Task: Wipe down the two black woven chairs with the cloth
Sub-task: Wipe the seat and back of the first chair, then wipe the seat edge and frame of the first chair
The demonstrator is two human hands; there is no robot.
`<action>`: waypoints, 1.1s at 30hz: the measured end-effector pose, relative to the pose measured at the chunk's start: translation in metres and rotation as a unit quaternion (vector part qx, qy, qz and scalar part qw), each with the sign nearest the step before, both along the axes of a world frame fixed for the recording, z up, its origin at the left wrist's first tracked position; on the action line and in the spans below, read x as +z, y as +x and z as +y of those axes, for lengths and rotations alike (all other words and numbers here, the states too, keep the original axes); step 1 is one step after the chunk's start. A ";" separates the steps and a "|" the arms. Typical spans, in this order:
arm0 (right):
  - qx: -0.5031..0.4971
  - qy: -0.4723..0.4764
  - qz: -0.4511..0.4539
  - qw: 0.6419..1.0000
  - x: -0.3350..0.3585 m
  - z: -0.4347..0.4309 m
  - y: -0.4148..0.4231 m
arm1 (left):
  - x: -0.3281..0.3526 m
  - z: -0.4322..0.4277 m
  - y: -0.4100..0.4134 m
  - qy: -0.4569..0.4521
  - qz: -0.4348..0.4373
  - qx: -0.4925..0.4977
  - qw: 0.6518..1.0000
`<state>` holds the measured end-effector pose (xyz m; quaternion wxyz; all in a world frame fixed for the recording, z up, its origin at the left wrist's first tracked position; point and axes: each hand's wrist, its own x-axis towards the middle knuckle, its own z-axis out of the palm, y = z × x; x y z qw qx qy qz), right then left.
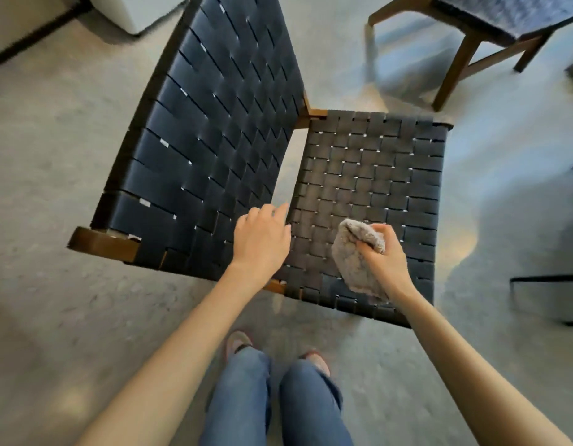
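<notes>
A black woven chair (368, 175) with a brown wooden frame stands right below me, its backrest (208, 123) to the left and its seat to the right. My right hand (383, 255) grips a bunched grey cloth (352, 255) over the near part of the seat. My left hand (262, 239) hovers with relaxed fingers where the backrest meets the seat, holding nothing. A second black woven chair (503, 14) shows partly at the top right.
Grey carpet covers the floor all round. A white piece of furniture (124, 11) stands at the top left. Dark-framed furniture (548, 284) sits at the right edge. My legs and shoes (275, 381) are just in front of the near chair.
</notes>
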<state>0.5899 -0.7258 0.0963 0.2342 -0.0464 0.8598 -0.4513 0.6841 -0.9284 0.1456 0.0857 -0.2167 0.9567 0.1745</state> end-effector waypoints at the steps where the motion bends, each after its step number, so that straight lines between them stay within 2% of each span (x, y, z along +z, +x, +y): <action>1: -0.007 0.003 -0.009 1.000 0.013 0.009 0.004 | 0.011 0.005 0.000 0.011 -0.005 -0.007 1.000; 6: -0.012 0.031 -0.038 0.999 0.067 0.052 0.018 | 0.037 0.040 0.004 0.070 -0.034 -0.050 0.996; 12: 0.131 -0.006 -0.086 0.988 0.118 0.096 0.038 | 0.048 0.091 0.031 0.227 -0.054 -0.139 0.962; 16: 0.218 0.002 -0.069 0.974 0.129 0.112 0.057 | 0.043 0.130 0.054 0.288 -0.025 -0.128 0.949; 20: 0.266 0.030 -0.076 0.960 0.118 0.123 0.072 | 0.019 0.146 0.069 0.372 -0.019 -0.036 0.927; 24: 0.259 0.125 0.016 0.958 0.082 0.130 0.083 | -0.025 0.149 0.082 0.415 -0.034 0.009 0.909; 27: 0.209 0.125 0.073 0.967 0.041 0.131 0.085 | -0.070 0.149 0.086 0.429 -0.018 0.025 0.903; 30: 0.136 0.119 0.137 0.974 -0.007 0.127 0.079 | -0.121 0.139 0.081 0.402 0.010 0.036 0.915; 33: 0.073 0.105 0.210 0.969 -0.056 0.116 0.063 | -0.176 0.125 0.068 0.315 0.005 0.023 0.949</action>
